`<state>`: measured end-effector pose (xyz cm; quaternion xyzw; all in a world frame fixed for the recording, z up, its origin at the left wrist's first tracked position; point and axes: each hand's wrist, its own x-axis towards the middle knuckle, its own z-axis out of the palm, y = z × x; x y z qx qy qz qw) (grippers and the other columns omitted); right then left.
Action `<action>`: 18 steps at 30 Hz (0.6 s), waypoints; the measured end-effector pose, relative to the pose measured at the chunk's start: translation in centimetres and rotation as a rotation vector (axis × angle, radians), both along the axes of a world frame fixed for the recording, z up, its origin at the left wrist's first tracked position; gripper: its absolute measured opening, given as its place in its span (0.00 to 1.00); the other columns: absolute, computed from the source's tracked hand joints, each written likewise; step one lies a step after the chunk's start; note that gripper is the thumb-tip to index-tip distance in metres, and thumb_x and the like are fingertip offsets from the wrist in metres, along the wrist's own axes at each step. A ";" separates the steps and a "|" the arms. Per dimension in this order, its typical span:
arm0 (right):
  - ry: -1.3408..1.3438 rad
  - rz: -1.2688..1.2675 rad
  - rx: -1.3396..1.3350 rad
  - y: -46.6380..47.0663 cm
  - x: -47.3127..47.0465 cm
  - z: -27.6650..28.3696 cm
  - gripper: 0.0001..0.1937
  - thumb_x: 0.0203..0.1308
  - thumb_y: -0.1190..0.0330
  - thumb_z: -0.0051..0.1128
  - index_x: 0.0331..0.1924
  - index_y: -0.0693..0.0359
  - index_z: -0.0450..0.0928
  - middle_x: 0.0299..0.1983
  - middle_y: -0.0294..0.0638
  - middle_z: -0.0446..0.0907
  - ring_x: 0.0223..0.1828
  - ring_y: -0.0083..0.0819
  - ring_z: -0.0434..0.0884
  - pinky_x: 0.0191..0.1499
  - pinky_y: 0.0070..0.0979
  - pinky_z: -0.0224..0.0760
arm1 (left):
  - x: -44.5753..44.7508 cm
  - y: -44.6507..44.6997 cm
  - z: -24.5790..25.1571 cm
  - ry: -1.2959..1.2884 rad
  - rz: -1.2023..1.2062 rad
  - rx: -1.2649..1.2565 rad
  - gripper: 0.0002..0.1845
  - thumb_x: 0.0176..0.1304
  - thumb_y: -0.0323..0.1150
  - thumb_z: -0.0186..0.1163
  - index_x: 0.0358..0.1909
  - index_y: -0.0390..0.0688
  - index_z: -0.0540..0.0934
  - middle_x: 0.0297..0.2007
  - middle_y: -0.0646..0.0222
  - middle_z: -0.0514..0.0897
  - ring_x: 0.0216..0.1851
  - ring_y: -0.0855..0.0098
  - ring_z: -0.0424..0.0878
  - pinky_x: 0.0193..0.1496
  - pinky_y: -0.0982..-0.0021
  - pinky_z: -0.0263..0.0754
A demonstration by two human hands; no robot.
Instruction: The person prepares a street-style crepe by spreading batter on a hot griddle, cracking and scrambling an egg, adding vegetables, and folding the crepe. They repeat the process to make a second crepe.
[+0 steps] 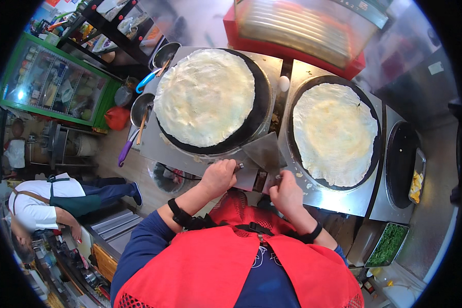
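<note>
My left hand (218, 175) is closed on the handle of a metal scraper, near the front edge of the left griddle's steel top. Close by on the right, my right hand (287, 192) grips the handle of another metal scraper. The flat blades (267, 152) overlap between the two griddles. A large thin pancake (206, 96) lies on the left round black griddle (262, 106), reaching past its left rim. Another pancake (335, 133) covers most of the right griddle (376, 115). A white egg (284, 83) rests in the gap between the steel tops.
Two metal pots (138, 109) with chopsticks stand at the left. A glass-fronted red case (292, 34) is behind the griddles. At the right are a third griddle (398, 165) and a tray of chopped greens (388, 244). Another person (67, 194) in an apron stands at the left.
</note>
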<state>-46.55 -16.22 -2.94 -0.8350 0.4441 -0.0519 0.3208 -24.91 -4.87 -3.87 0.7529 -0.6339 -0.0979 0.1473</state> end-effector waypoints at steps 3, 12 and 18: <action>-0.088 -0.153 0.148 0.0 -0.9 0.9 0.18 0.54 0.68 0.55 0.48 0.66 0.70 0.40 0.57 0.77 0.40 0.54 0.79 0.43 0.42 0.73 | 2.0 2.4 0.7 0.133 0.034 0.007 0.09 0.55 0.33 0.60 0.33 0.42 0.72 0.30 0.61 0.77 0.32 0.56 0.79 0.35 0.60 0.76; -0.063 0.107 -0.173 -7.5 10.3 4.4 0.11 0.63 0.68 0.49 0.45 0.64 0.67 0.37 0.58 0.79 0.38 0.59 0.79 0.39 0.48 0.71 | 22.3 3.3 3.9 -0.064 0.495 -0.079 0.12 0.65 0.32 0.54 0.44 0.38 0.66 0.34 0.42 0.80 0.38 0.41 0.78 0.41 0.46 0.72; 0.510 0.288 -0.129 -10.1 21.4 3.5 0.13 0.63 0.74 0.43 0.50 0.68 0.69 0.50 0.57 0.80 0.52 0.50 0.81 0.53 0.40 0.76 | 24.3 -1.4 3.3 -0.062 0.665 0.632 0.18 0.68 0.29 0.44 0.57 0.33 0.64 0.53 0.43 0.78 0.56 0.50 0.78 0.57 0.51 0.73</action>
